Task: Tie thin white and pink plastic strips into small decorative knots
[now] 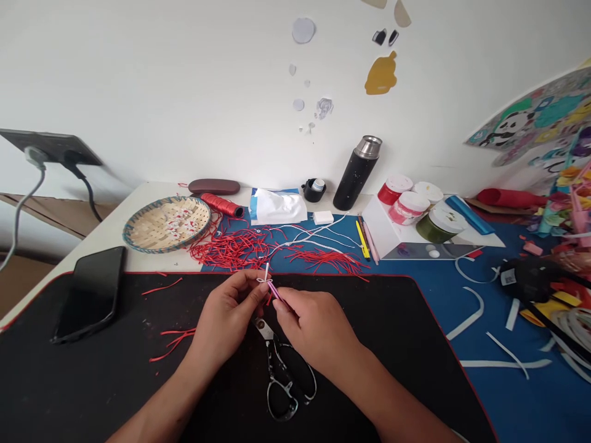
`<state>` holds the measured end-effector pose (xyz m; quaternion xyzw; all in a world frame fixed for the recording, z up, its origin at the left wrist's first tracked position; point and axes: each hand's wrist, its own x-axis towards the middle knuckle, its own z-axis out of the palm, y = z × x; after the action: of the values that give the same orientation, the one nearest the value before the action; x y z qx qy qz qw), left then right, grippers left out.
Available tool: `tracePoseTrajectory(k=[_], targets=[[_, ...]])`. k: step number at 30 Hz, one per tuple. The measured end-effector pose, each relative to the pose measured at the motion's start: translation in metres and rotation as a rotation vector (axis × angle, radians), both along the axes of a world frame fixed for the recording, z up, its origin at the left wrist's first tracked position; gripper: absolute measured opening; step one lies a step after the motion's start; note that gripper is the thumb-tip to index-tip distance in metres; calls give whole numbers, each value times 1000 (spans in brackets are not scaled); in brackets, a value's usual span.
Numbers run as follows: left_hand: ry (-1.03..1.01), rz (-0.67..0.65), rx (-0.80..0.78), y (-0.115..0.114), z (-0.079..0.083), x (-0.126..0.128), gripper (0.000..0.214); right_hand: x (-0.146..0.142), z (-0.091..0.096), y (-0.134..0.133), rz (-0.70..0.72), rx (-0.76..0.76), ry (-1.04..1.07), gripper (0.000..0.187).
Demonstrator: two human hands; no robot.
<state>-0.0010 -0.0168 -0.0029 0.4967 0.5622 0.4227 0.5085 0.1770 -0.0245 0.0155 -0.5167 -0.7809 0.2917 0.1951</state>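
Note:
My left hand (pixel 226 314) and my right hand (pixel 314 329) meet above a black desk mat (pixel 406 320). Their fingertips pinch a small knotted piece of white and pink cord (pixel 268 287), with a thin pink length slanting down to the right. A few red strands show at the knot. Below my hands, large black-handled scissors (pixel 282 372) lie shut on the mat, their blades partly hidden under my hands. Loose red strands (pixel 173 343) lie on the mat to the left of my left hand.
Beyond the mat, a heap of red cut strands (pixel 233 249) lies on a blue sheet (pixel 286 264), with white strips among them. A woven basket (pixel 166 224), a red spool (pixel 222 205) and a black phone (pixel 87 295) are nearby. Jars and a black flask (pixel 356 173) stand behind.

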Motion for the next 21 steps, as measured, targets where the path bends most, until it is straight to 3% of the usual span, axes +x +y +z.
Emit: tracePoseTrajectory(k=[4,9,13,21], targets=[[-35,26,15,2,1,-2,34,0,3,0,-56,-69,130,19],[-122,24,-8,3,6,-3,35,3,4,2,-158,-249,456,27],[-195,12,-12,2,7,-1,33,4,0,7,-203,-307,659,23],[-246,-74,-39,-1,7,1,32,3,-8,13,-227,-401,768,34]])
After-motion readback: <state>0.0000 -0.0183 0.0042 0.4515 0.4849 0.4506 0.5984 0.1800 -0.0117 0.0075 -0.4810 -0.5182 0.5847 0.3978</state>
